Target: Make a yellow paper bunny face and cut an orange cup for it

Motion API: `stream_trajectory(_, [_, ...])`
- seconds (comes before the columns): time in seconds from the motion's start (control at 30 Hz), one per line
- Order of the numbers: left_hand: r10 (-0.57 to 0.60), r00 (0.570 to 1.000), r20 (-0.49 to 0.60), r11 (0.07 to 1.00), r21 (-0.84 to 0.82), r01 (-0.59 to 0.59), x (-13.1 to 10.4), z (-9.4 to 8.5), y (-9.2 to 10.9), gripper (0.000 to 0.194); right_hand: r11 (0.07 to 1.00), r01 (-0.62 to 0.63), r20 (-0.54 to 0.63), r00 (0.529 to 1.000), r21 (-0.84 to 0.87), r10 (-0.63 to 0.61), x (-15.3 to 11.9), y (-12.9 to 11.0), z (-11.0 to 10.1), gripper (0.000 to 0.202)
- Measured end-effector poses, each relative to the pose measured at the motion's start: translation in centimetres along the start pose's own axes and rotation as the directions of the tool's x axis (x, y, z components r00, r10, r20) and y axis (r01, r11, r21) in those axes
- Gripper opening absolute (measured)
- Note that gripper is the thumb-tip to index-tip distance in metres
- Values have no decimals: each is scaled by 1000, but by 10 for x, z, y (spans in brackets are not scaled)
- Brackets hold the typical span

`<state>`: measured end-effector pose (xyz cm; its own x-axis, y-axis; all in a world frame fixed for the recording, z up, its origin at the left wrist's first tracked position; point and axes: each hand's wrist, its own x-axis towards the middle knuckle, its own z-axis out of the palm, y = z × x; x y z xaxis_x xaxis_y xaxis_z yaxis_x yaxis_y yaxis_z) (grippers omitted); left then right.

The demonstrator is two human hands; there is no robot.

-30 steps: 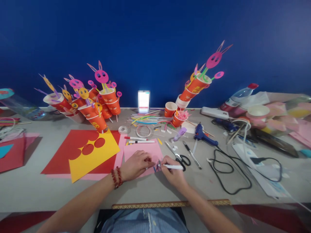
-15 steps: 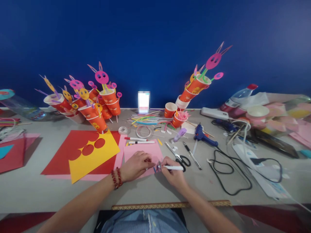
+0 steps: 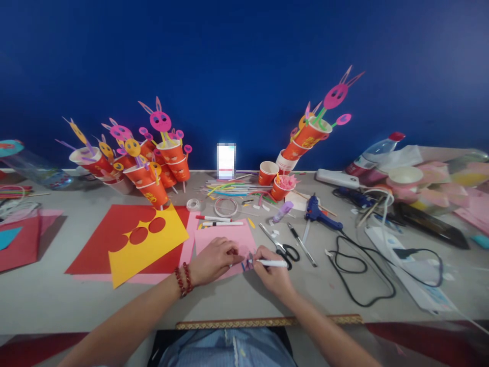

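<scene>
Hands, quantity two: left hand (image 3: 212,259) and right hand (image 3: 273,272). The right hand grasps one white marker (image 3: 273,263) between thumb and fingers, its rear end pointing right. The left hand has curled fingers and lies on one pink sheet (image 3: 229,237); whether it grips anything cannot be told.

Loose items on the bench (image 3: 324,295) near the hands: one red-capped marker (image 3: 214,218), one black-banded marker (image 3: 225,224), one pair of scissors (image 3: 282,250), one pen (image 3: 300,240), one purple glue stick (image 3: 283,210). Sheet stock to the left: one yellow sheet (image 3: 148,252) with two complete round holes, overlapping one red sheet (image 3: 103,244). One blue glue gun (image 3: 323,218) lies to the right. Cup assemblies with animal faces stand at the rear left and rear right; overlap prevents an exact count.

Relative to the frame half a second earlier, the layout matches. Both hands remain at the same station, and the white marker is held at nearly the same angle, its rear end marginally higher.

The small pink piece (image 3: 245,250) lies between the two hands, near the left fingertips, at the right edge area of the pink sheet. Dark marks show beside it, close to the marker tip; their shape is too small to read. The scissors lie just beyond the right hand.
</scene>
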<state>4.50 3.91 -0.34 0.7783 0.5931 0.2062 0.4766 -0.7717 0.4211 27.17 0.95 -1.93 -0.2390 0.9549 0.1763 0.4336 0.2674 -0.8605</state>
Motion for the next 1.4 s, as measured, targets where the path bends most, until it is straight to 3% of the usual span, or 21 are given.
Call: stream_trajectory(1.4, [2, 1000, 13, 1000, 25, -2, -2, 4, -4, 31, 998, 47, 24, 999, 39, -48, -2, 0, -3, 18])
